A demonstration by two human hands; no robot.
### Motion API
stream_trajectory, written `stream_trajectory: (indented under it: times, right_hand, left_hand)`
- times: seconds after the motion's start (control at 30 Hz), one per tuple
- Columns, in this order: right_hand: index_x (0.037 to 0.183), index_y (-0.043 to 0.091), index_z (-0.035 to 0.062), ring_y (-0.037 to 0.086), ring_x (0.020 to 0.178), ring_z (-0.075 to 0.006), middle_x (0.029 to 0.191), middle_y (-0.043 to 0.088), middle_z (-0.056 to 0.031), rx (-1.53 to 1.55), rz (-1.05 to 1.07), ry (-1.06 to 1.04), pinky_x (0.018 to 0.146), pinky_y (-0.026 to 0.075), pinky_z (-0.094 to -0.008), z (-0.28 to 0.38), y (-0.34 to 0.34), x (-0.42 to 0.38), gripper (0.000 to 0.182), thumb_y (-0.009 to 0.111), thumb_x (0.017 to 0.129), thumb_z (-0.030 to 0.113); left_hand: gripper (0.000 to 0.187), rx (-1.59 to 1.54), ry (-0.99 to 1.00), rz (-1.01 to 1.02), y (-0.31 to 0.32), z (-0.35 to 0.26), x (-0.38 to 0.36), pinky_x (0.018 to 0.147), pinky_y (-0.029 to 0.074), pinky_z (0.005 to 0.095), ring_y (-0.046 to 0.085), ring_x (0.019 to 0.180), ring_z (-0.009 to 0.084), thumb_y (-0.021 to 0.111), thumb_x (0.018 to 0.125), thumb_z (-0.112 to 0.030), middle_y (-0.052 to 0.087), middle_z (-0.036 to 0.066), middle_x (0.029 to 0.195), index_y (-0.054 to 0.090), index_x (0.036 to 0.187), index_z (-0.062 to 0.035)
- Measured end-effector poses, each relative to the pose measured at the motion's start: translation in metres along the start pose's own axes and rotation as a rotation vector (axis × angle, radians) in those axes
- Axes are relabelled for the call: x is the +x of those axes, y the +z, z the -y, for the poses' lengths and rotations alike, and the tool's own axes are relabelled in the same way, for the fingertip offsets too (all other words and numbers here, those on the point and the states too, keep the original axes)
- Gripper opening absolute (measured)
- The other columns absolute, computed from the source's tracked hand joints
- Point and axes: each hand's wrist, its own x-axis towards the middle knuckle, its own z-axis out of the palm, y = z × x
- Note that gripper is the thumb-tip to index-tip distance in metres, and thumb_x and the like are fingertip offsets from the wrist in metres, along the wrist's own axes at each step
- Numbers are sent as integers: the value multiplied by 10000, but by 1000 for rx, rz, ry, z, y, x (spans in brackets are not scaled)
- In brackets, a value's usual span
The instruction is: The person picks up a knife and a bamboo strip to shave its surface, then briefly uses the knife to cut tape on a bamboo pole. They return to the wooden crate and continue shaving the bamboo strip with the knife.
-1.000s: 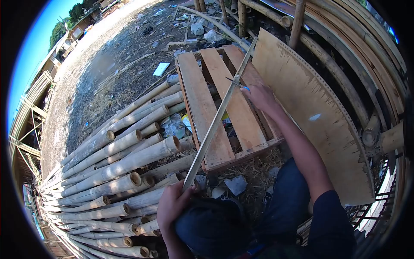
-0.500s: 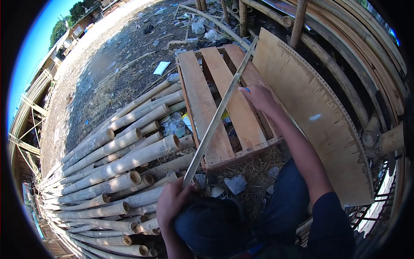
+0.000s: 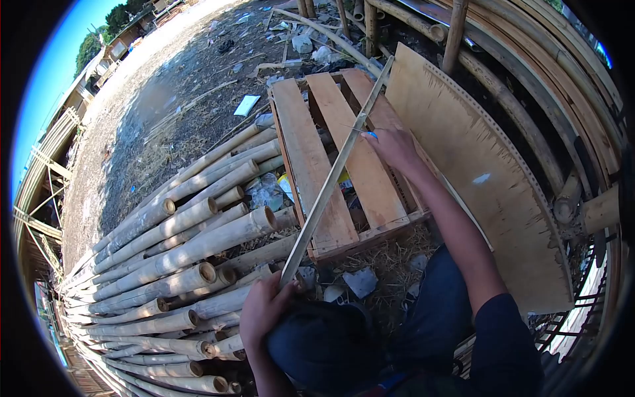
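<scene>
A long split bamboo strip (image 3: 324, 192) slants across the wooden pallet (image 3: 331, 228), its far end reaching past the pallet's right side. My left hand (image 3: 266, 308) is closed around the strip's near end, beside my knee. Over the pallet, my right hand (image 3: 391, 147) grips a thin tool with a blue handle (image 3: 370, 135). The tool's narrow front part meets or crosses the strip; its exact kind is too small to make out. My fingers hide most of its handle.
Stacked bamboo poles (image 3: 231, 228) lie to the left, cut ends facing the pallet. A plywood sheet (image 3: 463, 145) leans at the right near a bamboo rail (image 3: 509, 99). Stones (image 3: 360, 282) lie by my feet. Scattered litter (image 3: 301, 45) covers ground beyond the pallet.
My right hand has shifted slightly left with the blue-handled tool, and more of the blue handle shows. My left hand and the bamboo strip stay nearly in place.
</scene>
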Motion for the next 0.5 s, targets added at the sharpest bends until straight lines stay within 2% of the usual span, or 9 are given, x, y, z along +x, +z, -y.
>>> stream_trajectory:
  times: [0.07,0.13,0.17,0.23,0.33,0.43,0.5]
  right_hand:
    - [806,701,27,678,697,-375,716,667,-204,-17,-43,11,646,532,-481,1,2,4,508,522,961,476]
    - [805,703,36,674,668,-371,712,669,-196,4,13,-92,632,535,-467,21,-2,-12,505,522,960,482]
    - [805,703,36,674,668,-371,712,669,-196,3,17,-89,632,535,-467,13,1,-5,505,522,960,482]
    - [819,704,37,675,677,-370,712,669,-197,-47,-106,9,624,533,-463,-11,6,8,501,519,963,479]
    - [807,701,20,675,706,-377,720,669,-207,-81,-89,9,630,529,-474,-19,-3,3,520,510,966,477]
    - [812,697,7,670,741,-391,743,669,-224,78,24,-96,649,524,-488,-5,-1,-12,532,511,961,482]
    - [810,697,8,665,743,-399,748,668,-228,58,-10,-27,659,522,-492,-22,4,2,533,512,960,485]
  left_hand:
    - [284,28,4,-3,-3,-4,0,481,335,319,433,476,98,641,909,-239,487,39,515,611,794,19]
    - [285,49,-1,2,-3,-3,1,483,338,319,434,475,101,640,908,-241,489,41,516,612,795,20]
    - [290,4,19,8,-2,3,3,485,340,319,438,473,106,642,907,-244,491,42,517,612,792,20]
    - [295,-37,34,23,0,7,-2,487,343,320,442,471,111,644,905,-248,493,44,518,611,788,21]
    - [275,128,83,-37,-2,5,-3,489,348,319,450,472,109,639,906,-239,499,45,521,626,807,17]
    - [257,27,-6,-3,-2,3,-2,492,355,318,456,476,106,642,900,-235,503,44,524,645,836,14]
    - [246,15,-37,32,-4,0,-1,494,361,320,464,479,108,639,897,-229,504,46,524,660,866,14]
